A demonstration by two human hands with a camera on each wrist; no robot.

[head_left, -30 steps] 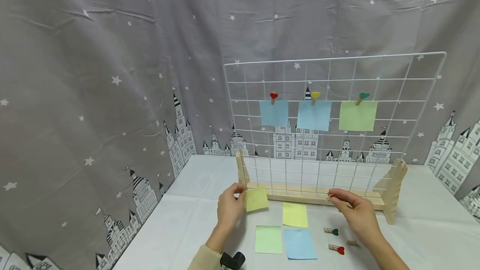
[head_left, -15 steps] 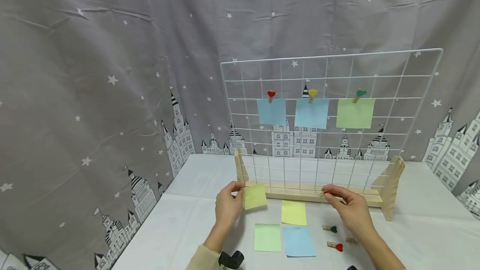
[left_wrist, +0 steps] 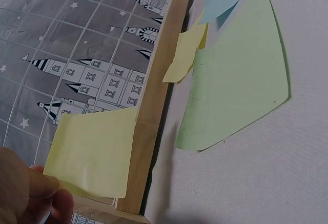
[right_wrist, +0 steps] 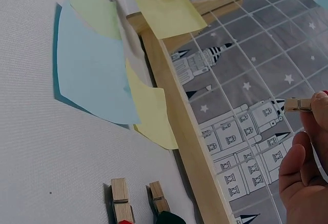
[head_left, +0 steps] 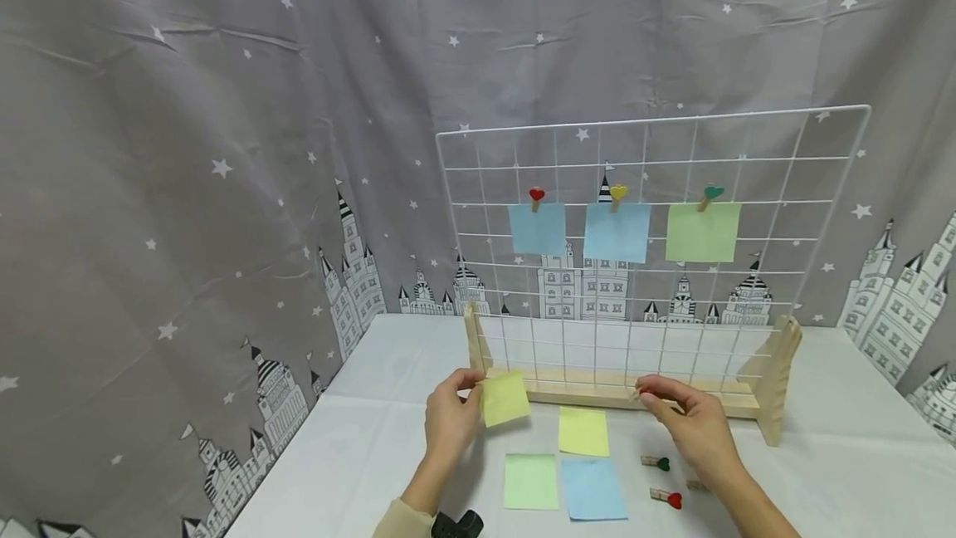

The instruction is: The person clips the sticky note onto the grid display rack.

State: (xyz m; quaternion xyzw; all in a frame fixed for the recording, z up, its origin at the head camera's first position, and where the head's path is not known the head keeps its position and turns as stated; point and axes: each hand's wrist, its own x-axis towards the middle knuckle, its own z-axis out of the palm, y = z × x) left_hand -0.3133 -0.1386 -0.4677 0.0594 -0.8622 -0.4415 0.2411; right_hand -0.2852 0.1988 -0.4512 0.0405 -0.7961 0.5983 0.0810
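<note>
Note [head_left: 505,399] (yellow) up just near side of grid [head_left: 657,239], left end; L hand [head_left: 451,418] pinching its left edge, R hand [head_left: 690,426] pinching peg [right_wrist: 297,104], well right. Prob. best: paper flat, peg's mouth unblocked.

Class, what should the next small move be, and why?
Probably raise the held yellow note to the wire grid, beneath the hanging notes, ready for pinning: the left hand pinches it, the right hand holds a clothespin, and those three notes hang by clothespins.

Held note [left_wrist: 92,152]: matt paper. Held clip [right_wrist: 292,104]: bare wood. Far grid [head_left: 653,120]: smooth wire. Base [head_left: 575,393]: smooth wood. Backdrop [head_left: 224,90]: creased cloth.
</note>
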